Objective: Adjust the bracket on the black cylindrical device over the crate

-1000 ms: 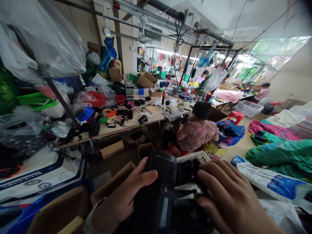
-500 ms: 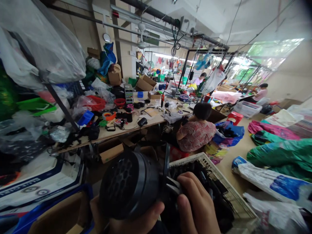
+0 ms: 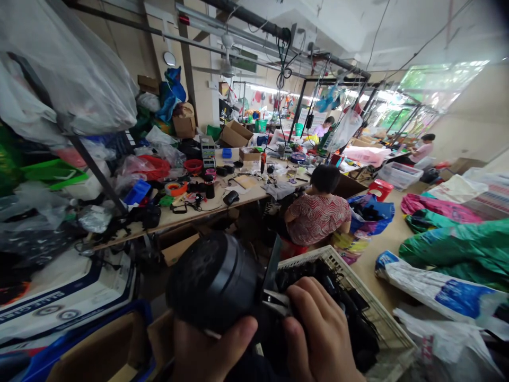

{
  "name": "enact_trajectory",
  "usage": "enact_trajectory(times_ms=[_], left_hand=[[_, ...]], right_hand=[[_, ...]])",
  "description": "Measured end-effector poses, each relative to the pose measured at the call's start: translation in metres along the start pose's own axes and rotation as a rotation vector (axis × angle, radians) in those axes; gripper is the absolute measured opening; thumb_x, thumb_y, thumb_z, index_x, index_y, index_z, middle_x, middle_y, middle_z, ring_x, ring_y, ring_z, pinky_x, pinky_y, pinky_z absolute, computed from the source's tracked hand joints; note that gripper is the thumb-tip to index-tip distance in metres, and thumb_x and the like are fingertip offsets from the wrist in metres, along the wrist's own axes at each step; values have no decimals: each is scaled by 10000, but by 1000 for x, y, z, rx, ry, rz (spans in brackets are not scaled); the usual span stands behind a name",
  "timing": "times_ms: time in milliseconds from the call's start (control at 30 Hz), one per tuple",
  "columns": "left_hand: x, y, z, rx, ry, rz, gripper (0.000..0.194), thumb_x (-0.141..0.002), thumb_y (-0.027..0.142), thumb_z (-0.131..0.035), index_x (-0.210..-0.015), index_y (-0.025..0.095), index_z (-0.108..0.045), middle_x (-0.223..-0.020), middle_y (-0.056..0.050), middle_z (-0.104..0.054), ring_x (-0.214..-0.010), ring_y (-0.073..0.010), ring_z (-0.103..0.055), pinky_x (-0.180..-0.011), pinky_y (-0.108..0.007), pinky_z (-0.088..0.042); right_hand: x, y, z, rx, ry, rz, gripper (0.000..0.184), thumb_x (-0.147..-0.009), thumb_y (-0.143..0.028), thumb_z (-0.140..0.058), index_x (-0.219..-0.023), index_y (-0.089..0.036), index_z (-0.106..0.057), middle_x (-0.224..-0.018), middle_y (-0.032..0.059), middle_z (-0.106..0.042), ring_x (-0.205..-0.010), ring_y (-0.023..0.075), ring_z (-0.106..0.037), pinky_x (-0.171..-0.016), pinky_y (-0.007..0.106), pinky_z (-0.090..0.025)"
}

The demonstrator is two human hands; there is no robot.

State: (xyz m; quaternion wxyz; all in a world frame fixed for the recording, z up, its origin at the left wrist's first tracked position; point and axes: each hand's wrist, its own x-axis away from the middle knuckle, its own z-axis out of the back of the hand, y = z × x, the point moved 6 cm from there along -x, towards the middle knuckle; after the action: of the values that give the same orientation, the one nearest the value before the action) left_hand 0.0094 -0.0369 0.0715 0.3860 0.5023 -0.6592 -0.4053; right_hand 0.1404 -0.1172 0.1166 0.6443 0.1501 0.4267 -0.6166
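In the head view, a black cylindrical plastic housing (image 3: 212, 281) is held closely between the left hand (image 3: 210, 347) and right hand (image 3: 320, 334), apparently gripped from below. A white plastic crate (image 3: 308, 260) of black parts (image 3: 314, 278) is just beside the right hand; open floor (image 3: 382, 270) is seen past its far edge.

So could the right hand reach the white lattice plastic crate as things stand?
Probably yes: the right hand sits right by the white lattice plastic crate with nothing between, though it is holding the round black plastic housing.
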Motion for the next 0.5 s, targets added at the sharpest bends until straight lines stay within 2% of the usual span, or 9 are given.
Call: enact_trajectory(times_ms=[100, 267, 400, 500], left_hand=[[-15, 11, -1, -5, -38, 29, 882, -547, 523, -903, -1318, 263, -565, -945, -30, -766, -936, -286, -697, -834, -353, -575], [-27, 20, -14, 61, -278, 158, 660, -683, 488, -834, -1244, 228, -604, -1041, -71, -755, -941, -274, -701, -779, -326, -576], [-31, 19, -19, 62, -363, 317, 591, -728, 426, -804, -1242, 205, -615, -1006, -78, -761, -837, -245, -724, -648, -269, -553], [-32, 18, -24, 65, -492, 429, 530, -773, 384, -771, -1249, 206, -623, -1008, -74, -761, -831, -230, -726, -662, -268, -547]], right_hand=[[-11, -4, 10, 130, -36, 111, 267, -1047, -339, -349, -923, -177, -521, -732, 37, -541, -655, 169, -484, -581, 290, -383], [-27, -8, 25, 310, -105, 259, 316, -1049, -375, -387, -879, -170, -558, -727, 45, -584, -666, 175, -494, -597, 298, -371], [-32, -8, 31, 355, -146, 311, 345, -1048, -389, -400, -863, -168, -590, -724, 41, -582, -668, 181, -461, -622, 307, -344], [-33, -7, 34, 367, -170, 334, 350, -1055, -381, -387, -860, -176, -592, -749, 36, -592, -693, 182, -458, -654, 306, -342]])
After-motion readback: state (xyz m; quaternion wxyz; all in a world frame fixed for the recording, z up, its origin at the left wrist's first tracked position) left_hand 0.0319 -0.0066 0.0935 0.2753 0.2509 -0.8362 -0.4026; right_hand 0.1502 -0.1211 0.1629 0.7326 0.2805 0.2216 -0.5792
